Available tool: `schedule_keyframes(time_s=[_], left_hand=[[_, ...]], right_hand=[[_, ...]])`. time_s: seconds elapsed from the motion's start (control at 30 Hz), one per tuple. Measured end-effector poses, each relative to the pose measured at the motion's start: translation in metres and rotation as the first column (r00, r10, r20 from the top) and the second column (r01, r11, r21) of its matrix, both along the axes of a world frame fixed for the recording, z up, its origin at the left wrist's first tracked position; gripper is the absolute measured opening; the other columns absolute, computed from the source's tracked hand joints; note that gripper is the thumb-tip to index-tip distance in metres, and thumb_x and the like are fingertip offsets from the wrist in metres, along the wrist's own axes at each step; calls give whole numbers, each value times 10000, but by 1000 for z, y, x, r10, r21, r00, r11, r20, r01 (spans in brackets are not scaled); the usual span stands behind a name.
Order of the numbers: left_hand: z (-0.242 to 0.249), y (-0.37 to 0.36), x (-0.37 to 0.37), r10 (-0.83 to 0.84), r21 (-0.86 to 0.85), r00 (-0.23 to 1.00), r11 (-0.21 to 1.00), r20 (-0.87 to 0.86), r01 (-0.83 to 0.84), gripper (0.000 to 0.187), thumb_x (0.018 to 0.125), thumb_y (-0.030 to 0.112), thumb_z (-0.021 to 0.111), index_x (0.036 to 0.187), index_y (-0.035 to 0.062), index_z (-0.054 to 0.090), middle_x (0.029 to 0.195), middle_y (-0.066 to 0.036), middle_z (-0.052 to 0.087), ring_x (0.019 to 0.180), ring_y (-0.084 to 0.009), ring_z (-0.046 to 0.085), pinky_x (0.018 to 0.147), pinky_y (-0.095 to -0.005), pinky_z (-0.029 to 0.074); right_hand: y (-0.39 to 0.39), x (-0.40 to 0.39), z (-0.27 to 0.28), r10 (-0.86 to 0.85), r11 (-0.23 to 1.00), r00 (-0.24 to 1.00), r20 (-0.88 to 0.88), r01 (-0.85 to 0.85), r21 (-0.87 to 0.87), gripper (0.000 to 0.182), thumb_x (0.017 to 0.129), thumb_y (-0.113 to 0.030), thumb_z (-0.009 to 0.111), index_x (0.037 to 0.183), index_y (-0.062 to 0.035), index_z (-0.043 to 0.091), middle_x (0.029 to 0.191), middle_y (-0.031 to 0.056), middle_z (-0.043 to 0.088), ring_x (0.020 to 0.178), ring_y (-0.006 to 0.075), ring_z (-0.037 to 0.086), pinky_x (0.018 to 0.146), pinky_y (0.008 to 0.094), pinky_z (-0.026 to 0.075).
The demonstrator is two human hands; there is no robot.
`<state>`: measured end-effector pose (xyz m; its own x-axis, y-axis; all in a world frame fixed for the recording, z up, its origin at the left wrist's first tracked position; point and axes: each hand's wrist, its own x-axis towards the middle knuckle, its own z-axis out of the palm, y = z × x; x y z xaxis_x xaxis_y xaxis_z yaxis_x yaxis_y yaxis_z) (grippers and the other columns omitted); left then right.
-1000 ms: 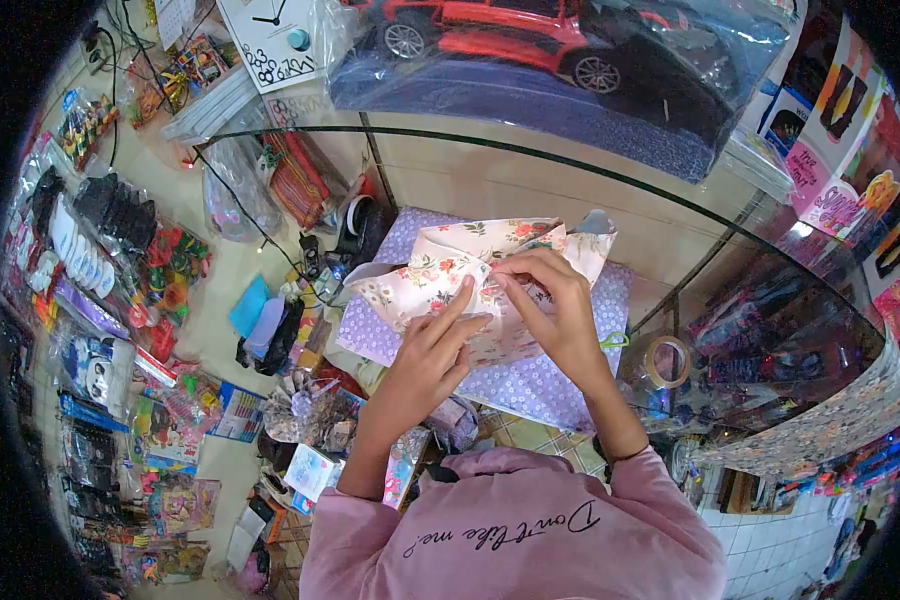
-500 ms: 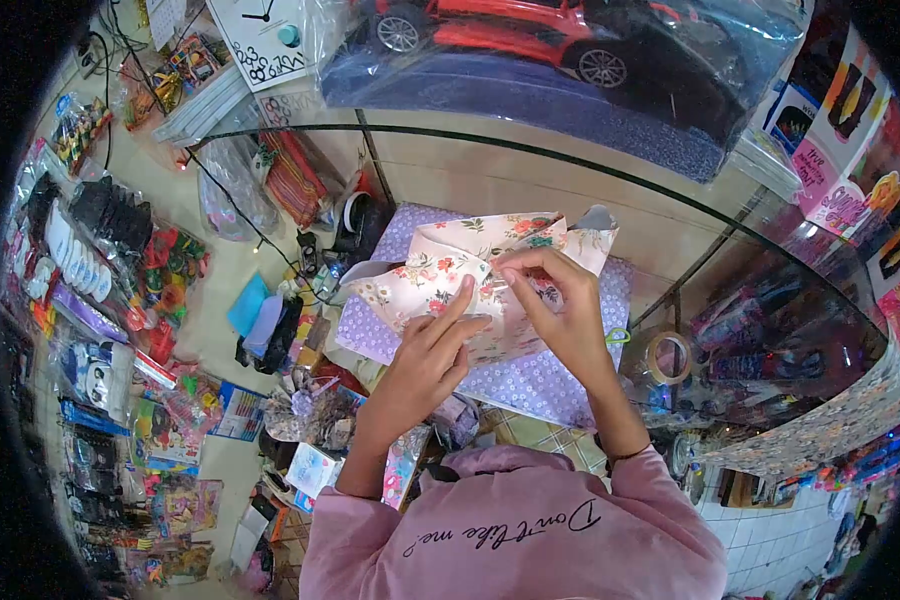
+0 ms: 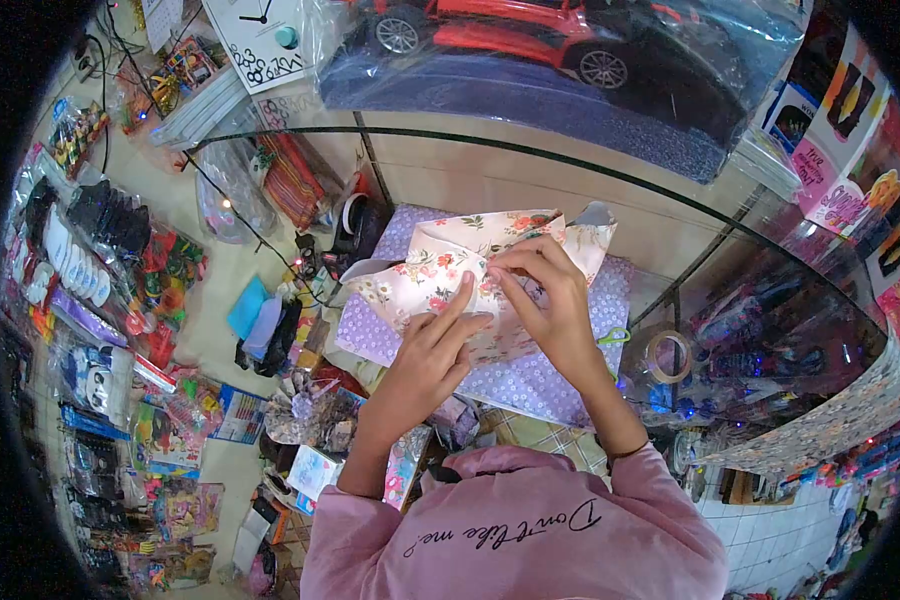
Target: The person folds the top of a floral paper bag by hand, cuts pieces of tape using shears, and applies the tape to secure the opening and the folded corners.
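A cream floral paper wrapping [image 3: 400,288] with folded flaps lies on a purple flowered sheet [image 3: 530,390]. My left hand [image 3: 432,352] rests on the wrapping, its index finger stretched out along the paper and its other fingers apart. On the right side, my right hand [image 3: 548,298] has its thumb and fingertips pinched together at the wrapping's middle fold, close to my left index fingertip. Whatever sits between those fingertips is too small to make out.
A glass shelf edge [image 3: 530,150] curves across beyond the sheet, with a boxed red toy car [image 3: 500,35] above. A tape roll [image 3: 668,357] and green-handled scissors [image 3: 615,337] are at the right. Packaged goods [image 3: 95,380] crowd the left.
My right hand has shifted slightly left, its fingertips now closer together at the fold. My left hand stays nearly in place on the paper.
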<state>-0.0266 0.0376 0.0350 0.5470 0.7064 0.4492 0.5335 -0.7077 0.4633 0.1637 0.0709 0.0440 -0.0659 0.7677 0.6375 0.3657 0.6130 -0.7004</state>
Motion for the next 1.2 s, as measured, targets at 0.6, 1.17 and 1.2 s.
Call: schedule_keyframes(time_s=[0.6, 1.17, 1.2], left_hand=[[1, 2, -1, -23, 5, 1000, 1000, 6, 23, 384, 796, 10, 576, 1178, 39, 550, 1490, -221, 332, 894, -270, 598, 939, -407, 375], [1, 7, -1, -12, 18, 1000, 1000, -18, 12, 364, 775, -8, 578, 1136, 36, 569, 1513, -199, 302, 938, -281, 581, 930, -398, 379], [2, 7, -1, -3, 10, 1000, 1000, -28, 3, 362, 774, -10, 577, 1134, 35, 569, 1514, -200, 301, 935, -281, 582, 928, -397, 381]], right_hand=[[-1, -12, -2, -174, 983, 984, -42, 175, 45, 172, 756, -22, 710, 920, -13, 656, 894, 106, 605, 790, 258, 597, 718, 357, 475], [8, -17, -4, -239, 971, 971, -27, 239, -9, 139, 728, -58, 703, 781, -73, 576, 734, 27, 580, 632, 185, 562, 637, 328, 414], [5, -14, -5, -201, 979, 976, -88, 197, -46, 137, 733, -68, 705, 786, -73, 578, 723, 26, 574, 621, 177, 550, 631, 323, 411]])
